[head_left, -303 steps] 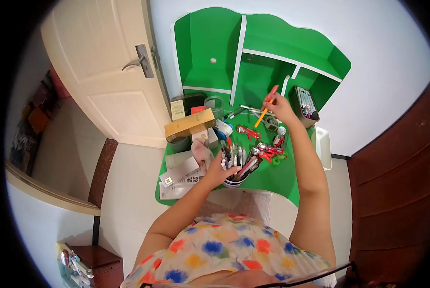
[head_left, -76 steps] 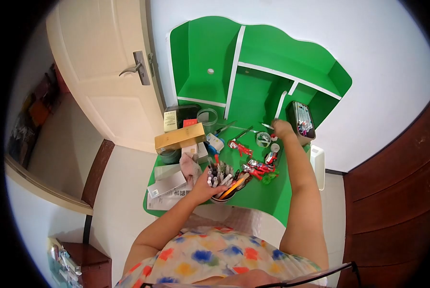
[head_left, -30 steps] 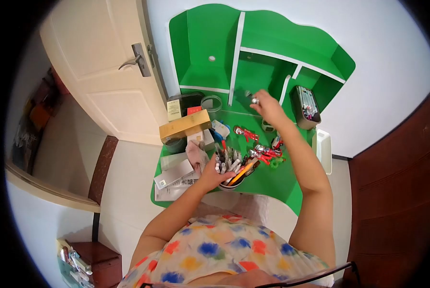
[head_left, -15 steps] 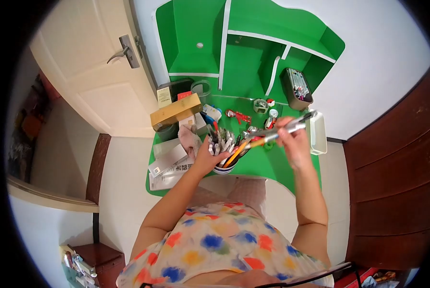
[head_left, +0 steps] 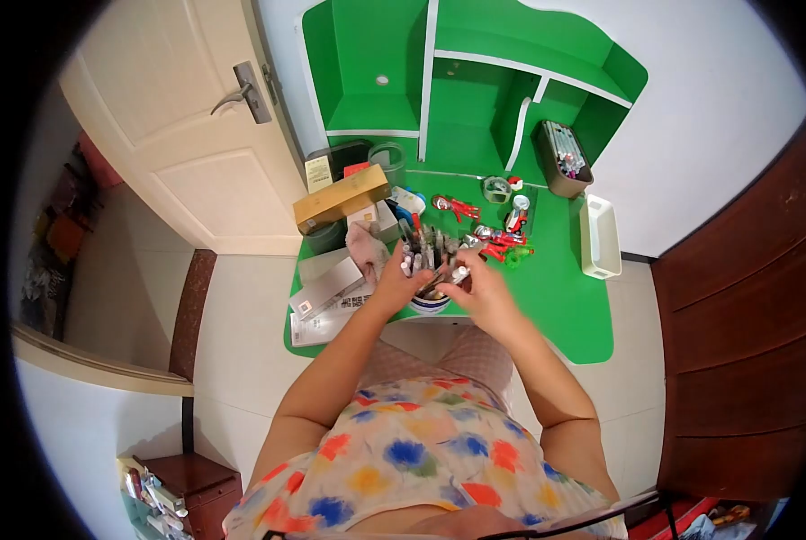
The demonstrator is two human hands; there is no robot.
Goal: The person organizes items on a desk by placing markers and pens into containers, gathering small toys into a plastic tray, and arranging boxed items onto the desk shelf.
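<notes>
A white cup with a dark blue band (head_left: 430, 306) stands near the desk's front edge, packed with pens (head_left: 432, 241). My left hand (head_left: 398, 286) is closed around a bunch of the pens at the cup's left side, its thumb across them just above the rim. At the right side my right hand (head_left: 486, 295) is closed on several pens, with white ends showing between thumb and fingers. Its palm hides most of them. Just behind that hand lie red-and-silver toy figures (head_left: 500, 238) and a small green piece (head_left: 518, 257).
On the green desk (head_left: 556, 310), left, are a gold box (head_left: 342, 199), a pink cloth (head_left: 365, 252) and a white box (head_left: 326, 288). A white bin (head_left: 599, 236) stands at the right edge. Behind it sits a brown case of pens (head_left: 565, 162). Green shelves (head_left: 475, 117) rise behind.
My right hand has come down and left, bringing the pens it held out at the right to the cup. The left hand stays at the cup. The view has shifted slightly.
</notes>
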